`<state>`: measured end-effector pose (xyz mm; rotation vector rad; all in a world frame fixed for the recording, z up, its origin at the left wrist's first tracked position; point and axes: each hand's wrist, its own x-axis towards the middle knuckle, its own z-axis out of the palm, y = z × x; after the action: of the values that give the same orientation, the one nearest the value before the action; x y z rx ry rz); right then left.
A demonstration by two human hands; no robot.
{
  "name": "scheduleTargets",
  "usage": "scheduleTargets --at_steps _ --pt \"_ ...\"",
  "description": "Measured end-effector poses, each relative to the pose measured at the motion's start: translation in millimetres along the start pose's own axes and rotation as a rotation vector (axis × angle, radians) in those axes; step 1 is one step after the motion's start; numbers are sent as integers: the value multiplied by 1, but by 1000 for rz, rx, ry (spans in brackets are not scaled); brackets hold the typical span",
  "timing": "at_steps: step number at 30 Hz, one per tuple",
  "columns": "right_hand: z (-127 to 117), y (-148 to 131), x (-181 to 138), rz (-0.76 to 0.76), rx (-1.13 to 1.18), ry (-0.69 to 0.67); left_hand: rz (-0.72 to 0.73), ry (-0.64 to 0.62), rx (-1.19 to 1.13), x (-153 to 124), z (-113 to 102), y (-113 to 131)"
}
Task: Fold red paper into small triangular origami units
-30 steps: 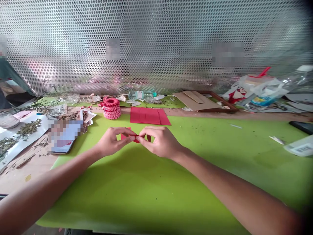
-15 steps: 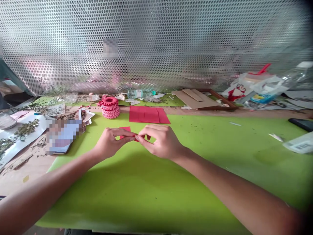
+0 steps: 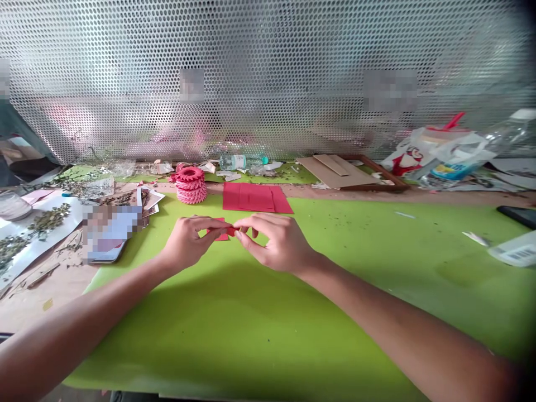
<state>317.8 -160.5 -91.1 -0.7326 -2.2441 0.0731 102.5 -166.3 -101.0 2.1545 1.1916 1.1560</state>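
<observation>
My left hand (image 3: pixel 188 240) pinches a small folded strip of red paper (image 3: pixel 230 230) between thumb and fingers. At the strip's right end, my right hand (image 3: pixel 285 240) has its thumb and index fingertip closed on it. The fingers cover much of the strip. Behind my left fingertips, a small red paper piece (image 3: pixel 221 237) lies flat on the green table mat (image 3: pixel 234 324). Larger red paper sheets (image 3: pixel 257 198) lie overlapped farther back. To their left stands a stack of red and pink pleated paper rings (image 3: pixel 191 187).
A phone (image 3: pixel 109 245) and dried plant bits lie at left. Along the perforated metal screen (image 3: pixel 268 67) are a small plastic bottle (image 3: pixel 238 162), cardboard (image 3: pixel 337 170), and a plastic bag (image 3: pixel 439 156). A dark phone (image 3: pixel 517 216) sits at the right edge.
My right thumb has shifted slightly away from the left fingertips, and more of the folded red paper shows between them. The view has shifted a little.
</observation>
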Motion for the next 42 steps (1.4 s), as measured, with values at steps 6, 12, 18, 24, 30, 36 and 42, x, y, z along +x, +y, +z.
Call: scheduleTargets --at_steps 6,12,18,24,30,36,42 --pt "1 2 2 207 218 28 -13 77 -68 1 -2 0" --pt "2 0 3 252 384 26 -9 101 -117 -3 0 9" --pt "3 1 2 274 395 54 -80 93 -146 -1 0 3" --pt "5 3 2 338 396 14 -121 12 -113 0 -1 2" --pt "5 4 3 378 405 -21 -177 12 -135 0 2 2" --pt "2 6 4 358 353 -46 -260 -24 -411 3 8 -3" --pt "4 8 4 337 339 -97 -331 -17 -539 4 16 -12"
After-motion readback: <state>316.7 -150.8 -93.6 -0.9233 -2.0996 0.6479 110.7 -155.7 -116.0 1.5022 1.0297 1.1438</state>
